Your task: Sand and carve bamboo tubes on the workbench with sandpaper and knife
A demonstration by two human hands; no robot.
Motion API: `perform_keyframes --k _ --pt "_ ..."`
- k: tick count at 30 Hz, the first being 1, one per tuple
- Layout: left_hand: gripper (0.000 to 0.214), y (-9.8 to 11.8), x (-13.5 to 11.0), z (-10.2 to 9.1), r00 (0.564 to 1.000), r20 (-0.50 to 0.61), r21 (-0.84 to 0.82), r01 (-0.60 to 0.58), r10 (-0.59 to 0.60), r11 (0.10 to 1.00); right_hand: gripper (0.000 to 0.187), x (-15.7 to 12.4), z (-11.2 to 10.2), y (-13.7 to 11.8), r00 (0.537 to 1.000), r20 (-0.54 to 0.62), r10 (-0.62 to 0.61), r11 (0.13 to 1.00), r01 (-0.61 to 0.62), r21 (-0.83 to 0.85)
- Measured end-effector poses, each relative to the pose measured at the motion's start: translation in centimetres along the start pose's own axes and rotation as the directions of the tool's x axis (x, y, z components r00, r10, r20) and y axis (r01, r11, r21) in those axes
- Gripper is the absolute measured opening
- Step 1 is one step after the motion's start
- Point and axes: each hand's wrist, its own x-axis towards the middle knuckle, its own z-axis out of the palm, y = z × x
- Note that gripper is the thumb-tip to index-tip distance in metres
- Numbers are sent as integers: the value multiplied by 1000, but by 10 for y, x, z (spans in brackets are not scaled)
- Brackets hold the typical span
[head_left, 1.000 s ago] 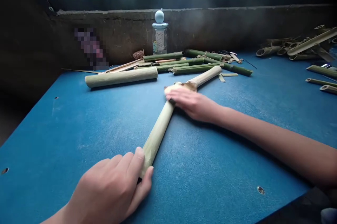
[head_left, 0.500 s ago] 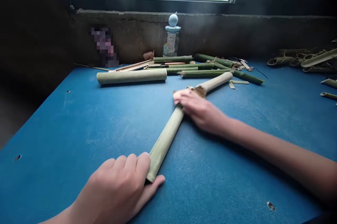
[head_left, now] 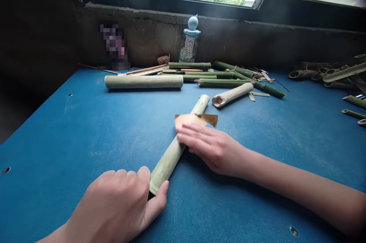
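A pale bamboo tube [head_left: 168, 161] lies slanted on the blue table [head_left: 85, 128], its near end toward me. My left hand [head_left: 120, 205] is closed round that near end, thumb on the right side. My right hand [head_left: 213, 147] lies across the middle of the tube with its fingers together, pressing a tan sheet [head_left: 197, 119] wrapped over the bamboo. The sheet's corners stick out past my fingertips. The tube's far end shows bare beyond the sheet.
A shorter pale tube [head_left: 233, 94] lies just past the far end. A thick pale tube [head_left: 143, 81] and several green bamboo sticks [head_left: 217, 75] lie behind it, along with a blue-capped bottle [head_left: 190, 43] and a twine ball [head_left: 163, 59]. Cut bamboo pieces [head_left: 328, 73] are piled at the far right.
My right hand has slid with the tan sheet from the tube's far end toward me to its middle, baring the far end. My left hand keeps its hold on the near end.
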Motion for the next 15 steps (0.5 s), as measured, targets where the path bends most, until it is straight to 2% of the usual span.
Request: perform_keyframes --k 1,2,3,5,6,7,8,10,12,13,15 --pt "43 0 0 1 1000 0 10 -1 1 1000 36 0 1 -1 1000 4 -31 999 31 37" --pt "43 0 0 1 1000 7 26 -2 2 1000 36 0 1 4 1000 -6 -6 999 6 46" --pt "43 0 0 1 1000 21 44 -3 2 999 36 0 1 11 998 -22 60 998 -59 29" --pt "43 0 0 0 999 45 80 0 -4 997 36 -2 -2 27 963 -70 260 963 -264 -59" --pt "43 0 0 -1 999 50 86 -1 -3 996 36 -2 -3 30 945 -84 315 942 -322 -91" --pt "43 0 1 -2 999 48 85 -1 -3 996 36 -1 -3 28 945 -83 318 941 -325 -92" --pt "43 -1 1 -2 999 39 75 -1 -2 997 36 1 -3 21 959 -65 274 958 -278 -66" --pt "43 -1 0 -2 1000 26 59 1 -2 998 36 5 1 -2 996 0 92 995 -91 45" --pt "42 0 -2 -1 999 29 52 23 -25 998 35 8 4 -17 997 42 -72 990 66 124" --pt "42 0 -2 -1 998 38 50 40 -42 998 34 7 3 -16 995 39 -92 990 87 109" --pt "43 1 -2 -2 996 60 36 70 -72 997 33 2 -7 0 1000 -20 -14 1000 14 -20"
